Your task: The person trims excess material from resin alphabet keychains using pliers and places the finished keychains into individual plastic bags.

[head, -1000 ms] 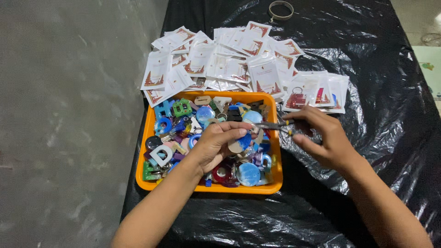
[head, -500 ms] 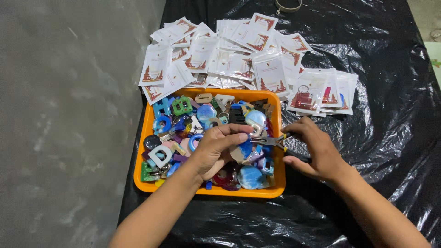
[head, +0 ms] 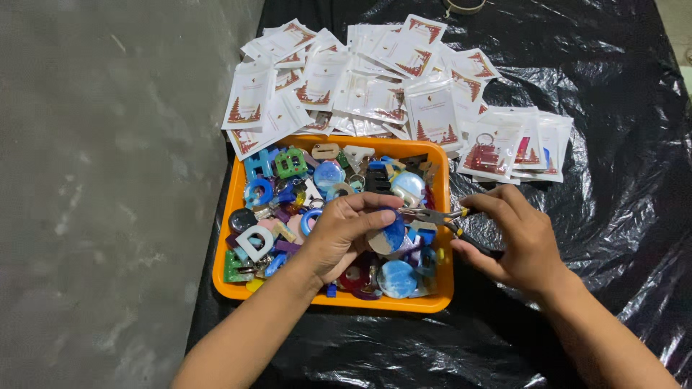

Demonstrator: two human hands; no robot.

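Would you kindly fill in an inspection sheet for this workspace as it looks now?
Surface: black plastic sheet, crinkled.
Job's things: blue disc in left hand; pliers in right hand, tips at the disc.
Clutter: orange tray full of coloured letter and round charms; white packets heaped beyond it.
Grippers: both hands over the tray, fingers closed on their things.
Cables: nothing seen.
Surroundings: grey floor at left.
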